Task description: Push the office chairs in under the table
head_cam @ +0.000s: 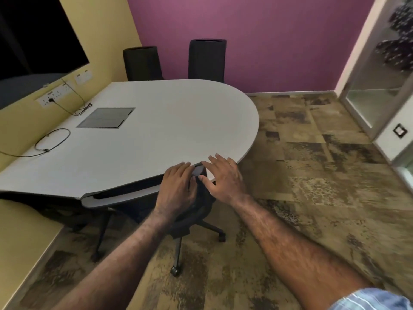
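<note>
A white oval table fills the middle of the head view. A black office chair stands at its near edge, the grey-rimmed top of its backrest touching the tabletop and its wheeled base out on the carpet. My left hand drapes over the right end of the backrest's top. My right hand lies beside it with fingers spread, flat on the table edge, thumb against the backrest. Two more black chairs stand tucked in at the far side.
A wall screen and sockets are on the yellow wall at left, with cables and a grey cable hatch on the table. A glass door is at right. Patterned carpet stretches to the right.
</note>
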Demonstrator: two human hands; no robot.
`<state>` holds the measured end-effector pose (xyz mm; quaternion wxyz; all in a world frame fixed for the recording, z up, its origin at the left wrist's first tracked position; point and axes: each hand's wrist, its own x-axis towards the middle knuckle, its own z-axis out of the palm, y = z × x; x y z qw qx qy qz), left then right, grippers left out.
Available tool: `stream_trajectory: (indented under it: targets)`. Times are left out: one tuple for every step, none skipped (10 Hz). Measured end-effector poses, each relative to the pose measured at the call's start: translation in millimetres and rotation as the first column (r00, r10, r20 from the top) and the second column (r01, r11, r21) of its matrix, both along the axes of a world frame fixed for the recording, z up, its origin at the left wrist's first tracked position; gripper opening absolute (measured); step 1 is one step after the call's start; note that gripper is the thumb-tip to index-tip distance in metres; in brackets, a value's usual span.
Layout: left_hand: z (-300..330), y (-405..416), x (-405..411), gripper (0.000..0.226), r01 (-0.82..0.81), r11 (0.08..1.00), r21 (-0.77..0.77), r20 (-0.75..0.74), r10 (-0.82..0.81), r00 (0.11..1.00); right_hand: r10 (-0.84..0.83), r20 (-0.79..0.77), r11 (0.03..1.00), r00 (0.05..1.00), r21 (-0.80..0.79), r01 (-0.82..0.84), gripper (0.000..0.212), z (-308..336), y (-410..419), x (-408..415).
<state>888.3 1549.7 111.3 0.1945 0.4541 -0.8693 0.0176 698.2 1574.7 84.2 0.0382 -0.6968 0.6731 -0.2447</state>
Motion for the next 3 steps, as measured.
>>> stream_trajectory:
  targets:
    - [-7.5, 8.1, -37.7, 0.045, 0.054, 0.999, 0.008, 0.008, -0.054, 0.999, -0.065, -0.036, 0.997, 0.997, 0.033, 0.066, 0.063, -2.8, 17.6, -31.7]
    - [-15.3, 15.3, -73.6, 0.048, 0.135, 0.991, 0.015, 0.022, -0.135, 0.991, -0.135, -0.068, 0.99, 0.988, 0.025, 0.137, 0.063, -7.1, 40.7, -62.5]
    - [-23.8, 9.6, -111.8, 0.05, 0.209, 0.978, 0.008, 0.028, -0.209, 0.978, -0.23, -0.083, 0.973, 0.97, -0.007, 0.23, 0.062, -19.9, 55.1, -95.8]
